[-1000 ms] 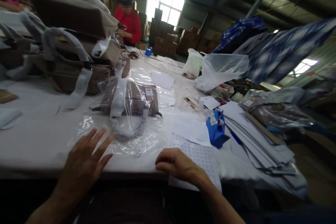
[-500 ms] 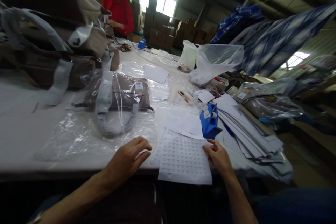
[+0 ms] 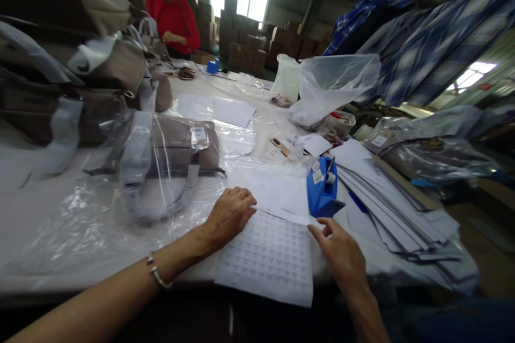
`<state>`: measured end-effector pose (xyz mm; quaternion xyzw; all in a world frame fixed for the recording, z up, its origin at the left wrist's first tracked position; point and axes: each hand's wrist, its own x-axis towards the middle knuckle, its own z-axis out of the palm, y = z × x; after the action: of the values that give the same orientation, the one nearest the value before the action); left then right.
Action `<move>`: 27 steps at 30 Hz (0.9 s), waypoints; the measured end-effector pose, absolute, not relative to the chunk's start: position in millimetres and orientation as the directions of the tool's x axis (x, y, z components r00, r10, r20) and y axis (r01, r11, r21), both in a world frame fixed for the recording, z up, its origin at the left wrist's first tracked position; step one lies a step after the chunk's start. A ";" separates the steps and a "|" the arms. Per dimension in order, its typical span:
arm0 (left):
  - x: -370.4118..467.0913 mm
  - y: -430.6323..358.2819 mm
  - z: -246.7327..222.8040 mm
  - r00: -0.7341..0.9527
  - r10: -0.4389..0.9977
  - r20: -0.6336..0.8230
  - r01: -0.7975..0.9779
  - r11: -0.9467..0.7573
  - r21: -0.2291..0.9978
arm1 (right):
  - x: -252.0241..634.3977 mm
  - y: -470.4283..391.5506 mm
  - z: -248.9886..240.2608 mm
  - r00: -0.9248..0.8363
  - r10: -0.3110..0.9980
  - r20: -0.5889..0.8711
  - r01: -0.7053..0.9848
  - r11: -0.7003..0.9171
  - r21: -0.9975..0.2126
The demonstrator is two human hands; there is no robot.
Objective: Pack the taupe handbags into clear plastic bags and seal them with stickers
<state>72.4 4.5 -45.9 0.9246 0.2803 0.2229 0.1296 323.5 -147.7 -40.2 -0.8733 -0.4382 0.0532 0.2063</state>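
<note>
Tabletop (image 3: 14, 214) spreads widest in my view; taupe bags (image 3: 124, 69) are piled on its left, with a plastic-covered handbag (image 3: 173, 155) lying nearer. Smaller is the printed sheet (image 3: 269, 262), which lies flat before me, its lower end over the front edge and its top beside plain paper (image 3: 277, 187); I judge the step in hand to be positioning or taking up this sheet. My left hand (image 3: 229, 214) rests at its upper left, fingers curled and bunched; I cannot tell whether they grasp paper. My right hand (image 3: 341, 257) is at the upper right corner, near the blue tape dispenser (image 3: 322, 187), thumb and forefinger slightly bent; a pinch there is unclear. As I read it, the next move calls for a light hold on both edges; the sheet would crease easily.
</note>
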 end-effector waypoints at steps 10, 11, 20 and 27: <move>76.9 -35.8 -54.3 0.830 0.506 0.235 0.355 -0.804 0.477 | 289.5 -92.1 -55.5 -0.095 0.968 0.234 0.989 0.118 -0.087; 76.6 -37.8 -53.1 0.832 0.504 0.232 0.341 -0.795 0.502 | 289.9 -86.8 -56.5 -0.120 0.976 0.184 0.987 0.137 -0.083; 87.1 -51.6 -42.3 0.774 0.628 -0.087 0.235 -0.156 0.959 | 297.5 -72.8 -60.2 -0.154 0.986 0.066 0.985 0.159 -0.074; 105.1 -50.1 -42.4 0.579 0.543 -0.609 -0.193 0.817 0.544 | 315.8 -53.7 -49.8 -0.119 0.987 -0.110 0.948 0.080 -0.307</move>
<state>105.1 -50.1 -42.4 0.2150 0.4064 0.2133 0.8620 315.8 -53.7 -49.8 -0.6609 -0.7320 0.1530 0.0629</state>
